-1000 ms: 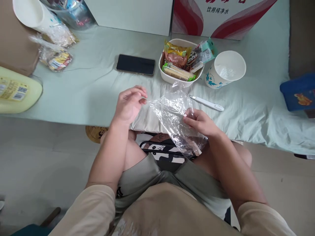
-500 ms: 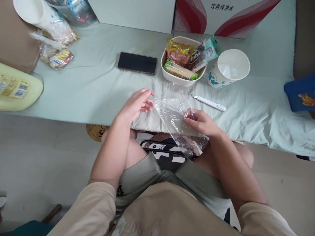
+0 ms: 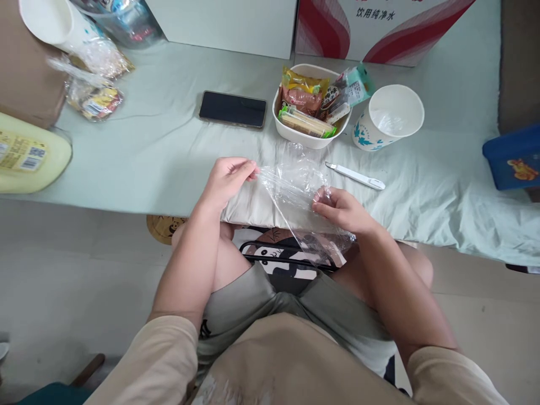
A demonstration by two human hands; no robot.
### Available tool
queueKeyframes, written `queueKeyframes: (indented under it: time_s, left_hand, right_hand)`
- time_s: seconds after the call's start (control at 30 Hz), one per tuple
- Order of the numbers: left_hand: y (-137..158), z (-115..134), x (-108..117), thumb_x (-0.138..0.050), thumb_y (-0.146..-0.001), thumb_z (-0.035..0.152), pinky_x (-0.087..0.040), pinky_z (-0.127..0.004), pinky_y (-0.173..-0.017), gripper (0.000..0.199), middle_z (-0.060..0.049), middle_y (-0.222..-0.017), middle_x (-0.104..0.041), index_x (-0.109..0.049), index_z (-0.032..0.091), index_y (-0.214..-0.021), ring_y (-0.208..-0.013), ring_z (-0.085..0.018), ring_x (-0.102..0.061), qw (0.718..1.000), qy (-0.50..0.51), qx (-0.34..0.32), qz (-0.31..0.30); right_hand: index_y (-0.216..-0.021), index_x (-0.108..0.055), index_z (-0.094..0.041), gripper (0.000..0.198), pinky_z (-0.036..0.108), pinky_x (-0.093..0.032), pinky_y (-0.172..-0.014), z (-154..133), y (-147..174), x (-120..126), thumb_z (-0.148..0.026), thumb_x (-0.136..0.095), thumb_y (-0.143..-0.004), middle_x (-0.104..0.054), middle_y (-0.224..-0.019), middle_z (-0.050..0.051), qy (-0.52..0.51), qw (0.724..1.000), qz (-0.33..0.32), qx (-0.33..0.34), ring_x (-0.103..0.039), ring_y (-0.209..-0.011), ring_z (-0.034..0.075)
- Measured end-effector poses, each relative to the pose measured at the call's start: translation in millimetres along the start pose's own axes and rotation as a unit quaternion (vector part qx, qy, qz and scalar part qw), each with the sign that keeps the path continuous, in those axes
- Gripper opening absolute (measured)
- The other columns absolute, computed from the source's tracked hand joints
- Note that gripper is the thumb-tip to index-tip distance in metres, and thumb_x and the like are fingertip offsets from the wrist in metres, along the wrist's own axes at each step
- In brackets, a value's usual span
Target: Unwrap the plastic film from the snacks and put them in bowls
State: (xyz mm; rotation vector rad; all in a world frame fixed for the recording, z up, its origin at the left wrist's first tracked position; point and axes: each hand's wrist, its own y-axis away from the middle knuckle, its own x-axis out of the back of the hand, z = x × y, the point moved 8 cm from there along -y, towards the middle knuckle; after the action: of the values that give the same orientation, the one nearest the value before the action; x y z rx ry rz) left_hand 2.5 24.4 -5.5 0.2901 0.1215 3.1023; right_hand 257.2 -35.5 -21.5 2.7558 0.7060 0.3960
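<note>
A clear, crinkled plastic bag (image 3: pixel 291 188) stretches between my two hands at the table's front edge, its lower part hanging over my lap. My left hand (image 3: pixel 230 179) pinches the bag's left corner between thumb and fingers. On the other side, my right hand (image 3: pixel 341 207) is closed on the film, thumb against fingers. Just beyond the right hand lies a white utility knife (image 3: pixel 356 175) with its blade end toward the bag. A white bowl (image 3: pixel 304 138) holding several wrapped snacks (image 3: pixel 306 101) stands behind the bag.
A paper cup (image 3: pixel 386 118) with clear plastic inside stands right of the bowl, a phone (image 3: pixel 233 109) lies left of it. Boxes (image 3: pixel 358 34) line the back. At left are a yellow bottle (image 3: pixel 31 154), a tipped cup (image 3: pixel 50 25) and a bagged snack (image 3: pixel 97 104); a blue container (image 3: pixel 512 160) sits far right.
My left hand's fingers have closed on the bag's corner, where they were spread before. The film has shifted a little between the hands. My right hand keeps its grip.
</note>
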Motion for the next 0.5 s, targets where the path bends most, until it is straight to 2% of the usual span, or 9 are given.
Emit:
queueKeyframes:
  time_s: [0.07, 0.13, 0.2, 0.27, 0.33, 0.43, 0.5]
  left_hand:
    - [-2, 2, 6, -0.069, -0.084, 0.034, -0.057, -0.028, -0.072, 0.022, -0.003, -0.07, -0.069, -0.07, 0.017, -0.071, -0.071, -0.014, -0.066, 0.999, 0.007, -0.021, 0.032]
    - [-3, 3, 10, -0.07, -0.083, 0.034, -0.057, -0.028, -0.074, 0.017, -0.002, -0.074, -0.068, -0.07, 0.018, -0.076, -0.074, -0.014, -0.067, 0.998, 0.027, -0.034, 0.038]
    - [-4, 1, 5, -0.075, -0.078, 0.034, -0.058, -0.029, -0.077, 0.017, -0.003, -0.084, -0.07, -0.07, 0.02, -0.087, -0.083, -0.016, -0.069, 0.999, 0.03, -0.029, -0.006]
    - [-2, -3, -5, -0.081, -0.072, 0.031, -0.06, -0.031, -0.082, 0.031, -0.005, -0.099, -0.072, -0.069, 0.021, -0.099, -0.094, -0.019, -0.071, 0.997, 0.005, -0.014, -0.072]
    - [1, -7, -13, -0.082, -0.07, 0.027, -0.06, -0.033, -0.088, 0.041, -0.006, -0.11, -0.072, -0.068, 0.022, -0.107, -0.101, -0.02, -0.071, 0.993, -0.035, -0.002, -0.113]
    - [0, -8, -16, -0.076, -0.074, 0.023, -0.059, -0.034, -0.088, 0.034, -0.006, -0.108, -0.072, -0.07, 0.021, -0.108, -0.095, -0.018, -0.071, 0.989, -0.1, -0.015, -0.104]
    - [-2, -3, -15, -0.071, -0.077, 0.022, -0.058, -0.033, -0.084, 0.021, -0.006, -0.103, -0.072, -0.073, 0.02, -0.098, -0.086, -0.017, -0.068, 0.985, -0.144, -0.051, -0.082]
  right_hand:
    - [-0.085, -0.058, -0.019, 0.025, 0.027, -0.032, -0.055, 1, 0, 0, -0.042, -0.067, -0.087, -0.052, -0.064, -0.005, -0.001, 1.0, 0.002, -0.004, -0.041, -0.056, 0.008]
    - [-0.085, -0.058, -0.018, 0.025, 0.027, -0.032, -0.055, 1, 0, 1, -0.042, -0.068, -0.087, -0.053, -0.064, -0.005, -0.003, 1.0, 0.005, -0.004, -0.042, -0.056, 0.008]
    - [-0.085, -0.058, -0.018, 0.025, 0.026, -0.032, -0.054, 1, 0, 1, -0.042, -0.068, -0.087, -0.052, -0.064, -0.005, -0.005, 1.0, 0.005, -0.003, -0.041, -0.056, 0.008]
    - [-0.085, -0.057, -0.019, 0.026, 0.026, -0.031, -0.054, 0, 0, 0, -0.042, -0.068, -0.087, -0.051, -0.063, -0.005, -0.006, 1.0, 0.004, -0.002, -0.041, -0.055, 0.008]
    - [-0.084, -0.057, -0.019, 0.026, 0.026, -0.031, -0.053, 0, 0, 0, -0.042, -0.068, -0.086, -0.05, -0.063, -0.005, -0.003, 1.0, 0.004, -0.003, -0.041, -0.055, 0.008]
    - [-0.084, -0.057, -0.019, 0.026, 0.026, -0.032, -0.054, 0, 0, 0, -0.042, -0.069, -0.086, -0.05, -0.064, -0.005, 0.001, 1.0, 0.004, -0.002, -0.041, -0.056, 0.008]
    - [-0.084, -0.057, -0.019, 0.026, 0.027, -0.031, -0.054, 0, 0, 1, -0.042, -0.069, -0.087, -0.05, -0.064, -0.005, 0.003, 1.0, 0.005, -0.001, -0.041, -0.056, 0.008]
